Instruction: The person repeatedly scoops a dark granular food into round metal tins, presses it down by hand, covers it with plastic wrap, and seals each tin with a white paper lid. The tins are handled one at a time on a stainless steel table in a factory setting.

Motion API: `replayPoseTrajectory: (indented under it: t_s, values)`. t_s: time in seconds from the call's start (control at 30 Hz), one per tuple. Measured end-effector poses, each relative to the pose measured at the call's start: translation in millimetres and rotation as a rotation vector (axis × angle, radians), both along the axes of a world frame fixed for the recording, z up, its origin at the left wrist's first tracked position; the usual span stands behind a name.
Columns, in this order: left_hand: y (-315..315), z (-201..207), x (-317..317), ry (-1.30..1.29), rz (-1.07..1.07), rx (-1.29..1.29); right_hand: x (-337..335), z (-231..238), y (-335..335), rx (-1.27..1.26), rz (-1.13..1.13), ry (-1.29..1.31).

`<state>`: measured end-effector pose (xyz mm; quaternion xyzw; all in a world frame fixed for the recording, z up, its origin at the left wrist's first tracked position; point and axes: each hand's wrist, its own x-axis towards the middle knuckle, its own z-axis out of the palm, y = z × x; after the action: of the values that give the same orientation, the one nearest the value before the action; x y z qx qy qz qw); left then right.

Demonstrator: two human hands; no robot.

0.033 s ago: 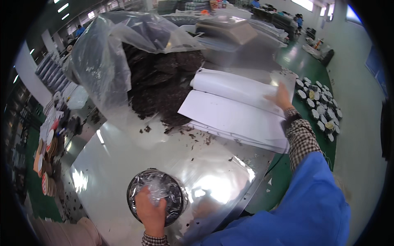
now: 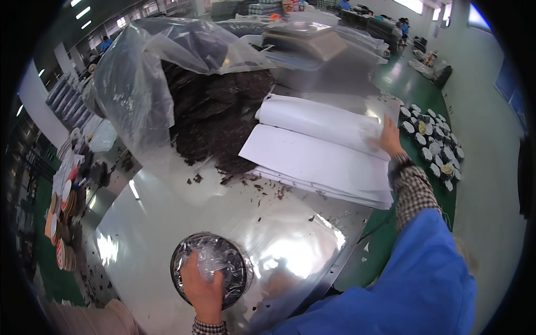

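Left hand (image 2: 202, 287) presses wrapped round cake (image 2: 212, 268); right hand (image 2: 389, 138) touches paper stack (image 2: 318, 153).

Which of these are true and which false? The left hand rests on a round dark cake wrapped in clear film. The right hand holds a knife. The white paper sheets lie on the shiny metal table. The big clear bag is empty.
1. The left hand rests on the round dark cake wrapped in clear film: true.
2. The right hand holds a knife: false. It lies flat on the white paper sheets.
3. The sheets lie on the shiny metal table: true.
4. The big clear bag is empty: false. Dark loose material spills from it onto the table.
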<state>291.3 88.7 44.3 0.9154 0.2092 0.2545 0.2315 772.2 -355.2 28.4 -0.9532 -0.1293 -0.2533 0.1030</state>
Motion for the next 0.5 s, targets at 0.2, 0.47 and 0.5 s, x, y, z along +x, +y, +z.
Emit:
replayPoseTrajectory:
  t_s: [0.2,0.47,0.5]
  values:
    - [6.6,-10.5,-6.2,0.096,0.040,0.119,-49.7,-48.3,-24.7,-0.392,0.332,0.057]
    - [-1.5,2.8,4.3,0.081,0.060,0.108,-29.4,-53.9,-58.4,-0.667,0.548,-0.110]
    - [-2.8,2.5,3.9,0.085,0.066,0.111,-32.1,-56.6,-57.6,-0.670,0.546,-0.130]
